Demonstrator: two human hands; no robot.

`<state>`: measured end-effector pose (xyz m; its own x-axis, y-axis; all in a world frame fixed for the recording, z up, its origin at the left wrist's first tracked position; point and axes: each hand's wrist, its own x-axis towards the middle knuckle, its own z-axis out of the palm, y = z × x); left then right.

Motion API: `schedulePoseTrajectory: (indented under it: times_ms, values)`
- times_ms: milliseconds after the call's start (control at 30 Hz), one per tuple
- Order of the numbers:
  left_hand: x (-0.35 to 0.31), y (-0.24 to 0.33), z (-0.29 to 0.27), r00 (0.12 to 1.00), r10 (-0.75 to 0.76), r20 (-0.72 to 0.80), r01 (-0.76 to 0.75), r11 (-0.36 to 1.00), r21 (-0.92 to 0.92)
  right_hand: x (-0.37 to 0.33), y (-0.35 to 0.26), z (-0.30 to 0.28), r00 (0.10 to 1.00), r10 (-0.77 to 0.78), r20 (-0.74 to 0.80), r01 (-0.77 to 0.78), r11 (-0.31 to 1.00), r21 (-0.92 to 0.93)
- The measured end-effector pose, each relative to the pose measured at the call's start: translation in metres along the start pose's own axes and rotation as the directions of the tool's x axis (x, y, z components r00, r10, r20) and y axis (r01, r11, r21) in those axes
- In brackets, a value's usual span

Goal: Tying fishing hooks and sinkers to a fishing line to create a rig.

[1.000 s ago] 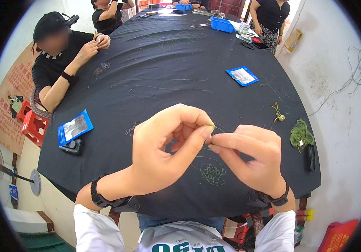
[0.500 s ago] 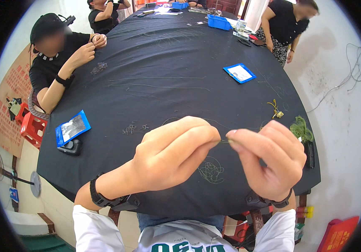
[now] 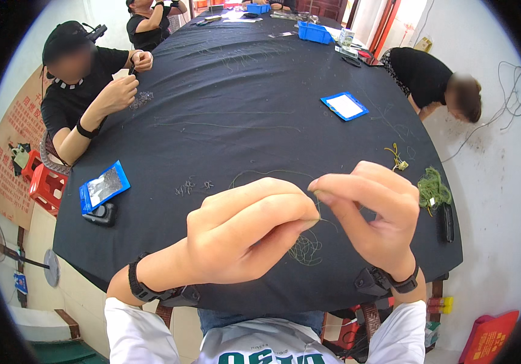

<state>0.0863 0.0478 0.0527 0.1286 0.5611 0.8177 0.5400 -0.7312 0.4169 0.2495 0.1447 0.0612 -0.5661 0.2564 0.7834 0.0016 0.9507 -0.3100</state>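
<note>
Taking twelve o'clock as straight ahead from your fingertips, you have the thin green line [image 3: 329, 222] up in front of you, above the black tablecloth [image 3: 236, 148]. Your left hand [image 3: 251, 230] is closed in a pinch on it, a short tail poking out past the fingertips. Your right hand [image 3: 372, 212], just beside at one o'clock, is pinched shut too, apparently on the same line, though the fingers hide the contact. A loose coil [image 3: 307, 250] lies below at six o'clock, a green bundle [image 3: 434, 188] at three, and small dark pieces [image 3: 186, 187] at nine. The step in hand looks like fine fingertip work on the line; the next move seems to call for a steady left pinch and light, exact right fingertips.
</note>
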Motion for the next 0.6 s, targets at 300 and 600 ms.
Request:
schedulePoseTrajectory:
  times_ms: [300, 600]
  values:
    - [-0.006, -0.003, 0.000, 0.996, 0.015, -0.087, -0.011, 0.999, 0.046, -0.006, -0.002, 0.009, 0.982, -0.178, 0.063, 0.177, 0.984, 0.013]
    - [-0.007, -0.014, 0.006, 0.980, 0.175, -0.098, -0.148, 0.960, 0.238, -0.011, -0.015, 0.010, 0.957, -0.278, 0.077, 0.288, 0.939, -0.190]
